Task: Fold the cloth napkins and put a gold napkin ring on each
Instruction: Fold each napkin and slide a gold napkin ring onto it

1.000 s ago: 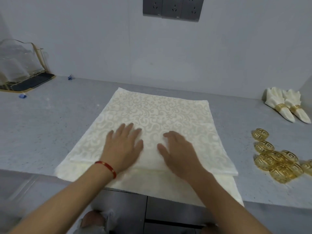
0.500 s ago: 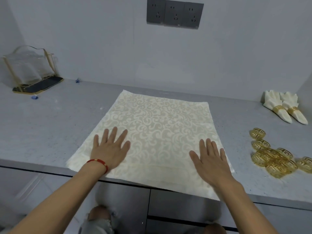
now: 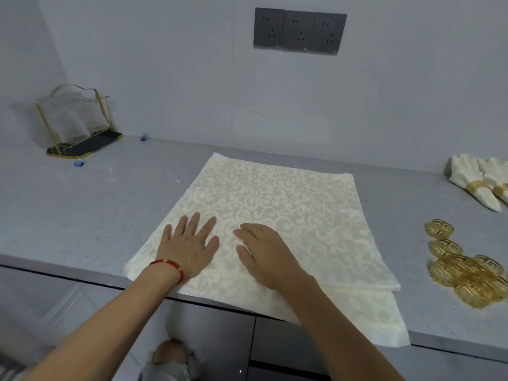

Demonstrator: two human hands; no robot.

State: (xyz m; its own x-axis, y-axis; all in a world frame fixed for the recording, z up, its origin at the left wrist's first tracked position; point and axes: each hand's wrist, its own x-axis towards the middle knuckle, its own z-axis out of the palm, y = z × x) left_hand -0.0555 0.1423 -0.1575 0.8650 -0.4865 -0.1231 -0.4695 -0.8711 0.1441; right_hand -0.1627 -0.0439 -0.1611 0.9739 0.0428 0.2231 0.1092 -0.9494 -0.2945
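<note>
**Two flat hands on the napkin, two already ringed**

Two hands lie palm-down, side by side, on the near middle of the cream patterned napkin [image 3: 275, 215], which is spread on the grey counter [image 3: 82, 210] straight in front of the person. The left hand [image 3: 189, 244], with a red bracelet [image 3: 168, 266] at the wrist, has its fingers straight and fanned. The right hand [image 3: 264, 253] has its fingers relaxed and close together. Neither grips anything; both simply press on the cloth. My reading is that they are there to smooth it flat and hold it steady before the next fold.

The cloth shows a stepped near edge: an upper layer ends short, and a lower layer [image 3: 379, 320] pokes out beneath it and hangs over the counter's front. That suggests one napkin folded unevenly, though it may be two stacked; the view does not settle it.

The gold rings [image 3: 461, 268] sit in a loose heap to the right, well apart from the cloth but within the right hand's reach, sensible for the step to come. I count about eight, though the pile overlaps and runs off the frame.

Two finished napkins [image 3: 478, 180], each rolled and wearing a ring, lie at the far right, out of the working space.

At the far left stands one clear holder [image 3: 77, 119] with a gold frame. Three sockets [image 3: 299, 31] sit on the wall.
</note>
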